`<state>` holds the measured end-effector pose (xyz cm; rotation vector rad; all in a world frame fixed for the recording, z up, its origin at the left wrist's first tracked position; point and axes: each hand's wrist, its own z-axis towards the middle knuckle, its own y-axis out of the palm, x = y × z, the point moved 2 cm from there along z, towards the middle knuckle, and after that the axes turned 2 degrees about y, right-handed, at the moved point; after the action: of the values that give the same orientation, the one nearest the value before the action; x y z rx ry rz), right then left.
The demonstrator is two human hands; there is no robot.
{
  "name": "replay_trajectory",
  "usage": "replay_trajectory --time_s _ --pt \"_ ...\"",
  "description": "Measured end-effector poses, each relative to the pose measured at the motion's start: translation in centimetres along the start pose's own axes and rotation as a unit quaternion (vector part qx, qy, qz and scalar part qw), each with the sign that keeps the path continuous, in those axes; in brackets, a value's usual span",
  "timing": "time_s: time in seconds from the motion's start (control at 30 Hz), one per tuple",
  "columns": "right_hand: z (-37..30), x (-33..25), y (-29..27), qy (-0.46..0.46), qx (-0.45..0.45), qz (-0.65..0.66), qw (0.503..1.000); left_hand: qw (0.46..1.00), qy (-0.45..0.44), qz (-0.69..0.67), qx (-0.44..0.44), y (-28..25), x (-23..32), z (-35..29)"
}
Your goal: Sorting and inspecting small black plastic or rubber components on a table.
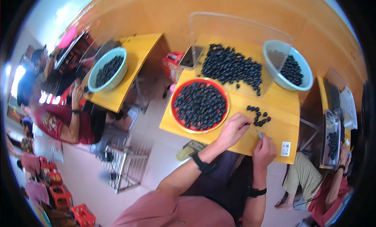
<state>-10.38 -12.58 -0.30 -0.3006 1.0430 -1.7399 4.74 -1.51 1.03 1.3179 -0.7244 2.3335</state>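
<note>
Tool (260, 136), right hand (265, 150) — dark piece (247, 124), left hand (233, 130).

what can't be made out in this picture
All in the head view:
Dark piece in the left hand: mostly covered by the fingers.
Blue tool in the right hand: tip too small to identify, rest hidden by that hand.
Red tray: floor mostly buried under dark round pieces.
Co-worker at right: head cut off by the fisheye rim.
</note>
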Motion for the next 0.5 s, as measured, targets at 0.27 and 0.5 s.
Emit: replay_trajectory --time_s 0.27,0.5 --pt "0.11 0.15 0.35 0.001 0.007 0.0 1.0 0.998 0.025 -0.047 0.025 0.38 -0.82 -0.18" --pt "-0.09 0.42 0.12 0.003 0.018 -0.001 1.0 0.999 0.016 -0.033 0.013 0.86 -0.71 -0.45"
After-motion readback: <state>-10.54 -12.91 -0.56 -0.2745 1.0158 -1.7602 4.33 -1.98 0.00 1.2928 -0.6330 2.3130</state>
